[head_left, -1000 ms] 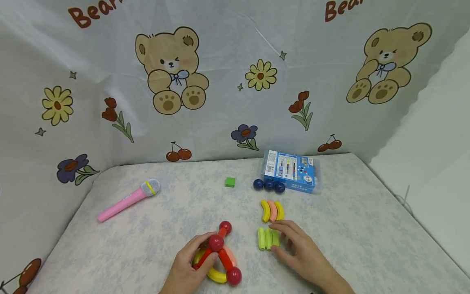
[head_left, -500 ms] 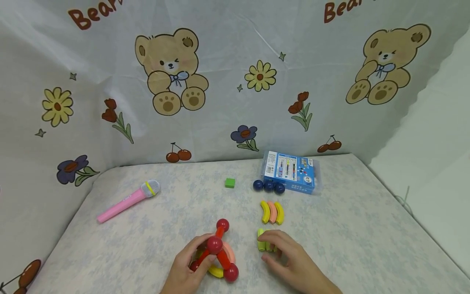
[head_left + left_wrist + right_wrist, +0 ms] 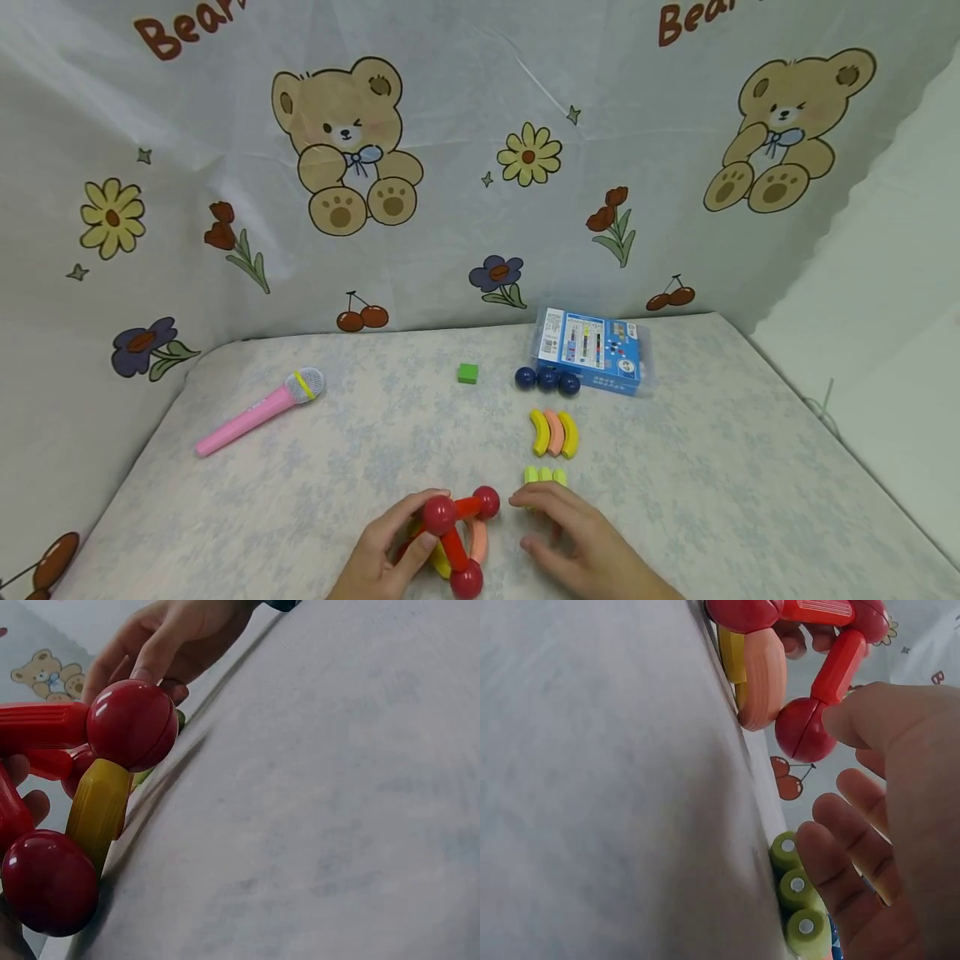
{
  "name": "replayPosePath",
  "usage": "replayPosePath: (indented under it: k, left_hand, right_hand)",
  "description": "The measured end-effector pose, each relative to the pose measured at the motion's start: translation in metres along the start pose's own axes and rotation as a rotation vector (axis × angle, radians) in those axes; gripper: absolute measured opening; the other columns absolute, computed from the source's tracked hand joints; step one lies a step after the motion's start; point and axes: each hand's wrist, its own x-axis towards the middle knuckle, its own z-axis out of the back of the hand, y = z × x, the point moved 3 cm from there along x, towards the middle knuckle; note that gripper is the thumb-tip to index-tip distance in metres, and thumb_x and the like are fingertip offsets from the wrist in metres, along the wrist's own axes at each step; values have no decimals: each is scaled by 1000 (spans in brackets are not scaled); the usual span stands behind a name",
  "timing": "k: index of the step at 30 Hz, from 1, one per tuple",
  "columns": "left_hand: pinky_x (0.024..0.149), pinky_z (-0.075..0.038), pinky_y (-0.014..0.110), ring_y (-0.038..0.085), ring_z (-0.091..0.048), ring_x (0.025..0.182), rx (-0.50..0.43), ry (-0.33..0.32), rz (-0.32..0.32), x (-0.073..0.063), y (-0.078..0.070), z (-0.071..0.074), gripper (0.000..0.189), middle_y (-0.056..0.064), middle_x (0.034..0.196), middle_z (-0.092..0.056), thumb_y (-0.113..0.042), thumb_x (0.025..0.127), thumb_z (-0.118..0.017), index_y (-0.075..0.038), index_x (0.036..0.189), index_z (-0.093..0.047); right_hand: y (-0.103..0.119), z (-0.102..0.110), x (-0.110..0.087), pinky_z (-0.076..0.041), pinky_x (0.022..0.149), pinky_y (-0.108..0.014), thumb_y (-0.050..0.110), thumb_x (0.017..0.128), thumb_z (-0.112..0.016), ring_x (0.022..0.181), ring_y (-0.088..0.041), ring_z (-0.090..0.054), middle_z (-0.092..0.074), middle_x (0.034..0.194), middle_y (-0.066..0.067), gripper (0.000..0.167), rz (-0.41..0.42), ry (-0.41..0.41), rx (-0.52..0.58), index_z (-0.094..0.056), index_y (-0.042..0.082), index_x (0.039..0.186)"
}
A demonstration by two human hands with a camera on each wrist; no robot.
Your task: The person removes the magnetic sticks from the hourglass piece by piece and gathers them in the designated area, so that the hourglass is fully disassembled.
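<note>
My left hand [image 3: 384, 546] grips a magnetic building-rod frame made of red balls [image 3: 439, 515] and straight red rods [image 3: 453, 550]. Low on the frame are a yellow curved rod [image 3: 97, 814] and a peach curved rod [image 3: 763, 679]. Just to the right, my right hand [image 3: 581, 533] has its fingers loosely bent and spread, holding nothing. Its thumb overlaps one red ball in the right wrist view. Three lime-green rods [image 3: 546, 475] stand side by side behind that hand, partly hidden by its fingers in the head view.
Two yellow curved rods and a peach one [image 3: 554, 433] lie beyond the green rods. Farther back are three dark blue balls [image 3: 547, 380], a blue boxed set [image 3: 592, 350] and a small green block [image 3: 468, 373]. A pink toy microphone [image 3: 258, 412] lies at the left.
The red frame has turned in my left hand, its far ball swinging right and toward me. My right hand has moved left from the green rods, closer to the frame.
</note>
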Motion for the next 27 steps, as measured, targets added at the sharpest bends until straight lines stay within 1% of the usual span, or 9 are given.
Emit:
replayPosePath:
  k: [3, 6, 9, 11, 14, 17, 21, 24, 27]
  left_hand:
    - [95, -55, 24, 11, -66, 112, -27, 64, -55, -1, 0, -1, 36, 16, 134, -65, -5, 107, -51, 2, 143, -52]
    - [94, -56, 25, 11, -66, 111, -40, 121, -55, -2, -1, -2, 36, 16, 135, -63, -5, 108, -49, 2, 144, -52]
    - [93, -57, 26, 10, -65, 111, -45, 154, -49, -3, -1, -3, 37, 16, 135, -62, -5, 109, -48, 1, 145, -51]
    - [92, -57, 26, 9, -64, 111, -45, 159, -44, -4, -1, -3, 38, 15, 135, -62, -5, 109, -47, -1, 146, -51]
    - [90, -58, 27, 8, -64, 111, -35, 158, -76, -5, 0, -4, 38, 12, 132, -63, -3, 108, -47, -2, 146, -51]
    - [90, -58, 27, 9, -64, 111, -5, 148, -119, -5, 0, -5, 39, 7, 132, -64, -2, 108, -48, -4, 146, -52]
    - [90, -57, 28, 10, -64, 112, 29, 127, -166, -4, 1, -5, 40, 3, 131, -66, -1, 107, -50, -7, 146, -54]
    - [91, -58, 28, 11, -64, 113, 18, 132, -159, -3, 1, -5, 39, 5, 132, -66, -2, 107, -51, -8, 145, -55]
    - [92, -57, 27, 11, -64, 114, -13, 148, -109, -2, 0, -5, 38, 7, 133, -64, -4, 107, -51, -8, 145, -55]
  right_hand:
    - [3, -3, -1, -55, 80, -19, 35, 98, -72, 97, -3, -59, -63, 128, 8, 40, 1, 40, 37, -61, 29, 136]
    - [6, -5, -1, -55, 73, -20, 33, 99, -71, 92, -3, -58, -62, 131, 4, 43, 18, 72, 84, -58, 29, 140]
    - [7, -9, 0, -54, 72, -20, 33, 99, -70, 91, -3, -58, -60, 135, 5, 48, 8, 115, 122, -55, 28, 145]
    - [6, -12, 0, -53, 71, -19, 35, 100, -69, 90, -2, -57, -59, 134, 6, 52, -20, 159, 151, -51, 27, 149]
    - [5, -16, 1, -51, 70, -19, 36, 101, -67, 88, -1, -57, -57, 131, 7, 55, -53, 214, 176, -48, 26, 151]
    - [4, -17, 1, -51, 73, -18, 39, 102, -66, 91, -1, -57, -57, 132, 6, 51, -53, 221, 160, -51, 26, 148]
    - [4, -16, 1, -53, 84, -18, 43, 102, -64, 103, -1, -55, -59, 136, 6, 43, -22, 212, 104, -58, 27, 142]
    - [5, -16, 2, -53, 89, -18, 44, 103, -62, 106, -2, -55, -60, 136, 8, 40, -6, 219, 91, -59, 29, 140]
    - [4, -16, 2, -52, 85, -18, 42, 103, -62, 102, -1, -55, -61, 131, 12, 38, -13, 232, 112, -59, 30, 139]
